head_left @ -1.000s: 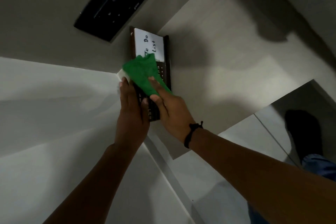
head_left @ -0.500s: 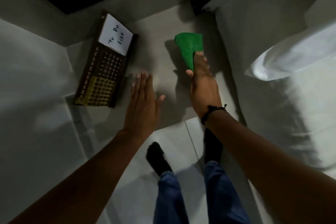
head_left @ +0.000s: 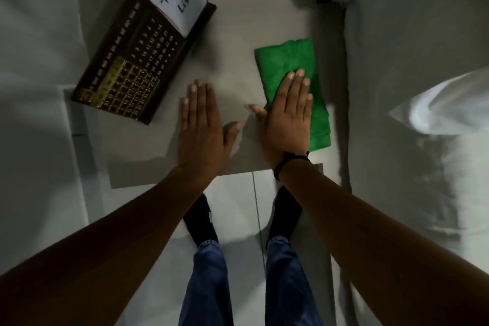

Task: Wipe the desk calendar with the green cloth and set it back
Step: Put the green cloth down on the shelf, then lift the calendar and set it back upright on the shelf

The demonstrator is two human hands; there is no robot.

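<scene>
The dark brown desk calendar (head_left: 132, 63) with gold squares and a white "To Do List" note lies at the back left of the grey tabletop (head_left: 232, 34), nothing touching it. The folded green cloth (head_left: 291, 63) lies flat on the right side of the tabletop. My right hand (head_left: 288, 114) rests palm down on the cloth's near half, fingers straight and together, not gripping. My left hand (head_left: 202, 124) lies flat on the bare tabletop between calendar and cloth, holding nothing.
A bed with white bedding and a pillow (head_left: 436, 103) runs along the right. A pale wall or cabinet side (head_left: 37, 87) borders the left. Below the table's front edge are the tiled floor and my feet in black socks (head_left: 203, 219).
One second ago both hands wiped the calendar with the cloth. The calendar now lies alone at the left, the cloth has been laid down flat at the right, both palms rest flat.
</scene>
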